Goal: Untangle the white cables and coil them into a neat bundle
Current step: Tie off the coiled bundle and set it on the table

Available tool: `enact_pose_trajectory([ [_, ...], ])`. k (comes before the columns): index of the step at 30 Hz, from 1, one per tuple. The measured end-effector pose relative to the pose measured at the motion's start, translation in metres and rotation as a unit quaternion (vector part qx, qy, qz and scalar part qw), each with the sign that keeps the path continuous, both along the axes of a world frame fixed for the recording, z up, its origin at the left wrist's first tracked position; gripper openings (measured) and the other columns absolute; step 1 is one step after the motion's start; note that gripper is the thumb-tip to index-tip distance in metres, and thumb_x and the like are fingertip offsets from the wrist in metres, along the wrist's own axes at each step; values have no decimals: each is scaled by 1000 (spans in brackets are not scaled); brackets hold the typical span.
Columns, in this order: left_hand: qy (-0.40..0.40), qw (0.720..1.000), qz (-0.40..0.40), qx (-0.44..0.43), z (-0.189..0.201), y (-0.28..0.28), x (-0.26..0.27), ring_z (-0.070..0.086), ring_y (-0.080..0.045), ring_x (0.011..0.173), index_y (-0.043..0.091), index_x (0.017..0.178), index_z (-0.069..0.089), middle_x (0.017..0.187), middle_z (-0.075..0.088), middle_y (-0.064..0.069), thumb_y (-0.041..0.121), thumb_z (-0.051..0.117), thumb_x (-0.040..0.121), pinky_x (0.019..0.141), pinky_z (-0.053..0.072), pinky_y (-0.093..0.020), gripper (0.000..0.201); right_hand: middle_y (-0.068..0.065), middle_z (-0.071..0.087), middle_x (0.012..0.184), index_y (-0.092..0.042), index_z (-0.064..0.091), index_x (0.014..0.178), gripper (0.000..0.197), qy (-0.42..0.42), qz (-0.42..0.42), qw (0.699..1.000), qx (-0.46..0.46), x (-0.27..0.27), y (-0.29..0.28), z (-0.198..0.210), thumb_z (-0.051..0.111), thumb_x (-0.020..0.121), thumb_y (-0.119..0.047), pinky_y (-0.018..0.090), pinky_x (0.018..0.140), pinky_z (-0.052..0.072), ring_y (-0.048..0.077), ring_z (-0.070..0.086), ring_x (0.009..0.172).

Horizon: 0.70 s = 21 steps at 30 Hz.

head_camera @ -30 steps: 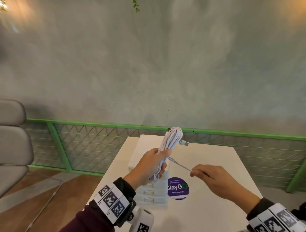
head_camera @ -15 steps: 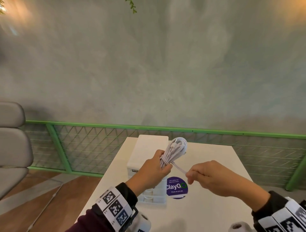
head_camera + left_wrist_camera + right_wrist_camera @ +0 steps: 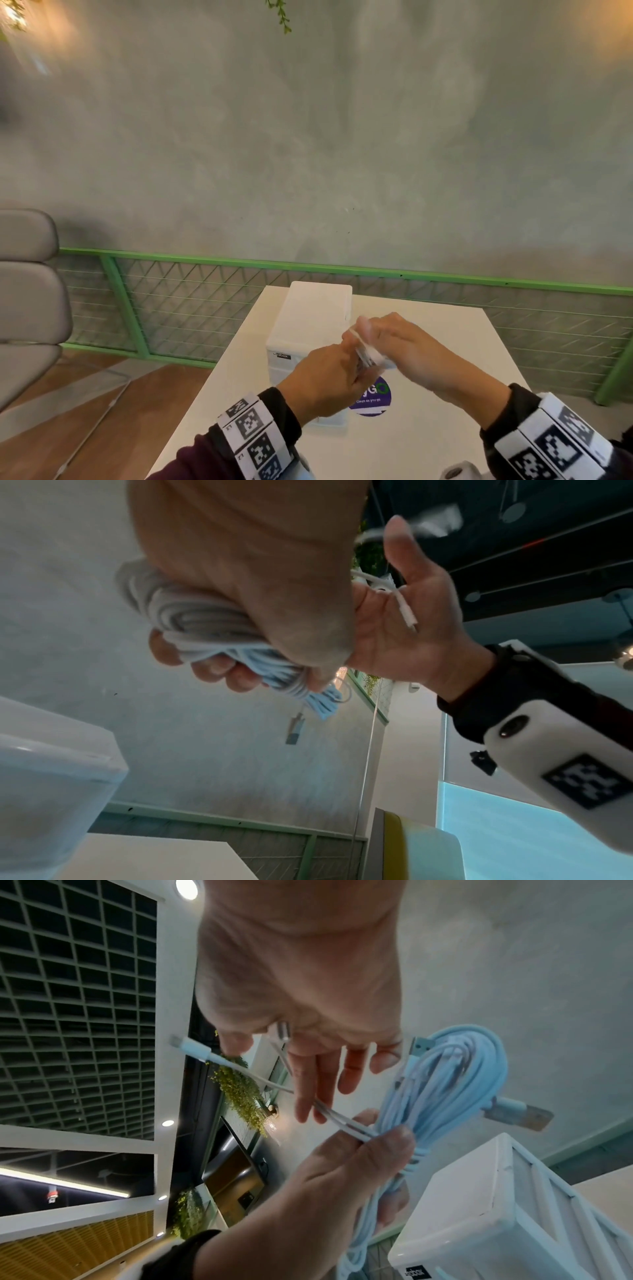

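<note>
The white cable coil (image 3: 455, 1085) is held as an elongated bundle in my left hand (image 3: 346, 1172), thumb pressed on top and fingers curled round its middle (image 3: 205, 631). A USB plug (image 3: 524, 1115) sticks out of the loops. My right hand (image 3: 318, 1069) is against the bundle with straight fingers. Two thin loose ends run from under the left thumb across its palm, one ending in a white connector (image 3: 192, 1047). In the head view both hands (image 3: 376, 349) meet above the table and mostly hide the blurred cable (image 3: 368, 354).
A white plastic drawer box (image 3: 315, 318) stands on the white table (image 3: 428, 438) just under the hands, with a purple round sticker (image 3: 371, 399) beside it. A green mesh railing (image 3: 205, 263) runs behind the table. A grey chair (image 3: 27, 291) is at the left.
The right hand, which pinched the loose end out to the right, has come in against the bundle. The left hand has tipped and lowered the coil toward the box.
</note>
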<state>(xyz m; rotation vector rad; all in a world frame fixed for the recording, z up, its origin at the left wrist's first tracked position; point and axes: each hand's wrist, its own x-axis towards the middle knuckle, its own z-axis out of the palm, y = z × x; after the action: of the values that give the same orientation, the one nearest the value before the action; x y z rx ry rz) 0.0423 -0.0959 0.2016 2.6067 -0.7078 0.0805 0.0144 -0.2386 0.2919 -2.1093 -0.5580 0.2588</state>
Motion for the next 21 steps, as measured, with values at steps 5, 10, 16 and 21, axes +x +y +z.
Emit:
enact_pose_trajectory([
  [5,42,997,-46,34,14,4,-7,53,-21,74,22,111,47,92,62,-9,56,32,94,67,44,-33,40,-11,65,98,-29,68,97,51,52,-31,995,86,21,-12,-6,30,85,-61,16,77,32,7,47,88],
  [10,152,984,-74,-61,22,11,-8,54,-13,78,25,122,52,101,66,-6,54,43,91,72,45,-26,43,-4,68,100,-25,70,99,68,72,-12,995,62,38,-31,-9,22,73,-64,26,74,30,10,47,84],
  [16,235,928,-106,-268,27,8,-8,44,2,52,19,97,60,70,50,6,31,46,96,55,36,-11,18,9,66,86,-8,67,83,108,156,29,987,30,58,-39,-27,22,46,-99,43,89,39,19,57,83],
  [21,266,897,-47,-350,25,15,3,43,-6,51,19,84,57,66,47,1,50,43,91,52,38,-15,35,30,50,86,4,58,88,67,179,-21,982,51,58,-41,-46,27,89,-55,38,68,47,33,50,65],
])
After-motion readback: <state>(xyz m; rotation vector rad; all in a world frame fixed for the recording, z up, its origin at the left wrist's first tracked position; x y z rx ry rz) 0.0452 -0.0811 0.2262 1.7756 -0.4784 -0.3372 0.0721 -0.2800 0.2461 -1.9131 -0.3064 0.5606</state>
